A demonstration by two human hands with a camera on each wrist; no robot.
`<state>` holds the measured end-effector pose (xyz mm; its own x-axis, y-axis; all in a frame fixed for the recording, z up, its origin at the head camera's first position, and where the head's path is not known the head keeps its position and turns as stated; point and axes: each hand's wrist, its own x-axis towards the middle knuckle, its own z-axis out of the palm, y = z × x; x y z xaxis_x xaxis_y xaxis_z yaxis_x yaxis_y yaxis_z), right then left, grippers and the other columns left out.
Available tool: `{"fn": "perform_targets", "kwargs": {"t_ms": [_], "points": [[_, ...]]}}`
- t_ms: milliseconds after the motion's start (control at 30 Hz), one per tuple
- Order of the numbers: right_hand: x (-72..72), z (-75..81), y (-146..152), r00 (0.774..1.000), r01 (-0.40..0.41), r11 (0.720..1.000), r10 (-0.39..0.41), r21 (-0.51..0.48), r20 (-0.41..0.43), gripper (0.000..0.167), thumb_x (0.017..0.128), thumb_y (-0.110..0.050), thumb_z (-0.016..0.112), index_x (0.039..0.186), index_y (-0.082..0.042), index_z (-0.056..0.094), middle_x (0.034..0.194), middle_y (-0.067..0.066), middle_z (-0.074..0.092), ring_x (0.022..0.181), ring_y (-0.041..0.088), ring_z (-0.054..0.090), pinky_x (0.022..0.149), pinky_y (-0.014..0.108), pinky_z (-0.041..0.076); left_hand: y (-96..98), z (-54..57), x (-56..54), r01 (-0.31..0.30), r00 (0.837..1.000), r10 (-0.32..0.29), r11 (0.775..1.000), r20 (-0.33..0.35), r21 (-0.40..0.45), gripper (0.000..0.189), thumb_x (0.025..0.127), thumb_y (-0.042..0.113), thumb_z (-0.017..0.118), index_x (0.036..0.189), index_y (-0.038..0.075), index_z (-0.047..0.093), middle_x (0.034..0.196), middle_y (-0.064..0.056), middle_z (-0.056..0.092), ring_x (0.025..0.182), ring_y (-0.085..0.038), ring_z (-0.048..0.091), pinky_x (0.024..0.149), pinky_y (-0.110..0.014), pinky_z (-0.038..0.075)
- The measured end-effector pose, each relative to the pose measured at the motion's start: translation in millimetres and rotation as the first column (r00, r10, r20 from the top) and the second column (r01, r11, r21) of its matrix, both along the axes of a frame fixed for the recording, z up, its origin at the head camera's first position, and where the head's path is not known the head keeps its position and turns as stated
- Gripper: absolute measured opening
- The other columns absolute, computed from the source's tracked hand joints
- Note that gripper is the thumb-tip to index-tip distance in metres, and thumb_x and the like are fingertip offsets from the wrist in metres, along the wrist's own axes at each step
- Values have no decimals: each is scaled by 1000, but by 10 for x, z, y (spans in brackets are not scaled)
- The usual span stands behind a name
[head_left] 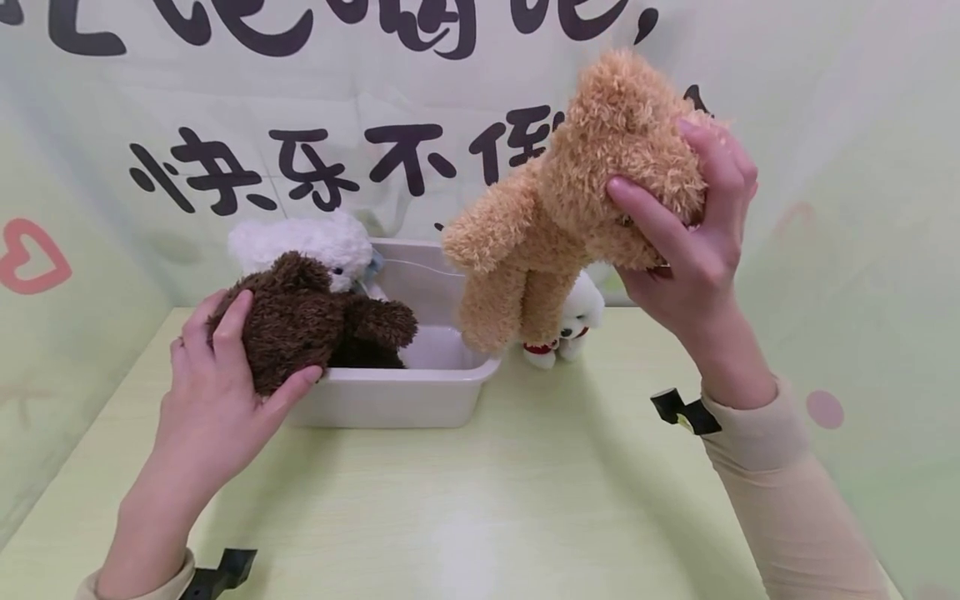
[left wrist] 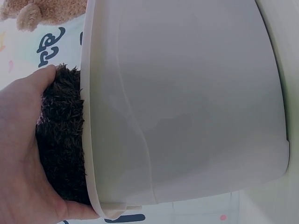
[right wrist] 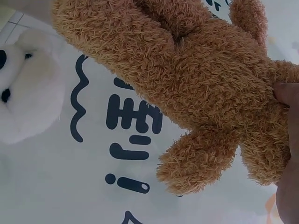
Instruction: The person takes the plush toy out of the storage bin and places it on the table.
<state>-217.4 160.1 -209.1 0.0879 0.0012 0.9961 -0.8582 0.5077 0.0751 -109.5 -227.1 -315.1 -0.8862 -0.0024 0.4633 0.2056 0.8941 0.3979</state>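
My right hand (head_left: 708, 250) grips a tan teddy bear (head_left: 558, 204) by its head, holding it up over the right end of a white plastic bin (head_left: 397, 398). The bear's legs dangle near the bin's rim, and its furry body fills much of the right wrist view. At the bin's left end, my left hand (head_left: 213, 400) holds the head of a dark brown teddy bear (head_left: 296, 329), thumb at the front rim. That bear's lower body sits inside the bin. Behind it shows a white plush toy (head_left: 303, 242) with a blue bit at its neck.
A small white plush dog (head_left: 583, 307) with red at its neck sits on the table (head_left: 465, 500) just right of the bin, partly hidden by the tan bear. A printed cloth backdrop (head_left: 420, 83) with large dark characters hangs behind the bin.
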Motion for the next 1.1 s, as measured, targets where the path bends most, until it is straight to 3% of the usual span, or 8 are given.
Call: {"fn": "perform_targets", "kwargs": {"t_ms": [300, 733, 967, 1100], "points": [[119, 35, 79, 999, -34, 999, 35, -20, 11, 43, 71, 10, 72, 101, -21, 76, 121, 18, 57, 116, 54, 47, 107, 70, 34, 16, 7, 16, 5, 1000, -5, 1000, -2, 4, 102, 90, 52, 75, 161, 17, 10, 161, -22, 15, 119, -61, 35, 55, -79, 36], [225, -19, 317, 990, -50, 999, 51, -13, 128, 42, 68, 1, 76, 105, -18, 76, 123, 25, 54, 119, 51, 49, 105, 63, 41, 11, 7, 8, 10, 1000, -10, 1000, -9, 5, 102, 90, 52, 75, 161, 17, 10, 161, -23, 14, 119, -62, 34, 56, -79, 37], [269, -95, 490, 982, -51, 994, 32, 96, 184, 39, 70, -6, 73, 107, -16, 77, 126, 25, 55, 122, 52, 49, 105, 62, 40, 8, 3, 8, 4, 1000, -4, 1000, 4, 7, 103, 90, 51, 76, 161, 17, 10, 161, -22, 14, 119, -61, 34, 57, -80, 37], [321, -125, 518, 975, -95, 980, 56, 174, 216, 40, 69, -2, 76, 108, -12, 77, 126, 26, 56, 122, 52, 48, 108, 65, 36, 9, 2, 3, 4, 1000, -4, 1000, 10, 8, 103, 90, 51, 76, 161, 17, 10, 162, -21, 13, 119, -61, 34, 57, -80, 36]]}}
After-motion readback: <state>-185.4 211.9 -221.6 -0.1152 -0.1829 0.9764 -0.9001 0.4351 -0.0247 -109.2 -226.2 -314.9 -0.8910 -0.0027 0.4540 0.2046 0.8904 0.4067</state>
